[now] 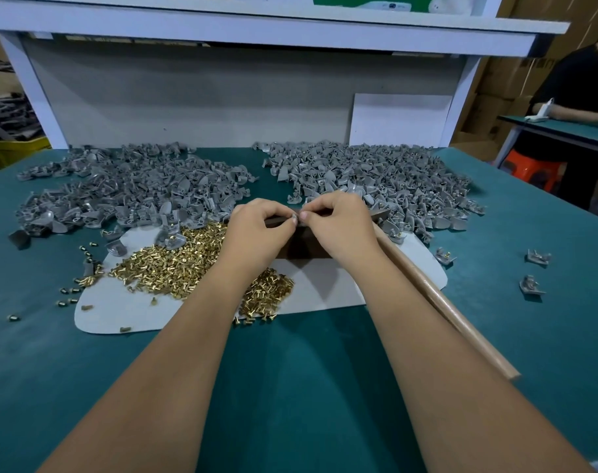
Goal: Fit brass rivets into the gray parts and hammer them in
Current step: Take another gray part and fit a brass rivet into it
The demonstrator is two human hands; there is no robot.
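Where both hands meet, left hand [256,224] and right hand [338,220] pinch one gray part [295,217], mostly hidden by fingertips; brass rivets [175,257] heaped beneath, hammer handle [444,302] partly behind the right forearm.

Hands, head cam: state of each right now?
Left hand: fingers pinch a small gray part at their tips.
Right hand: fingers pinched at the same part; what they hold is too small to tell.

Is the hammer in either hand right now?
No. The hammer's wooden handle lies on the table under the right forearm, while the left hand and right hand pinch a small gray part together.
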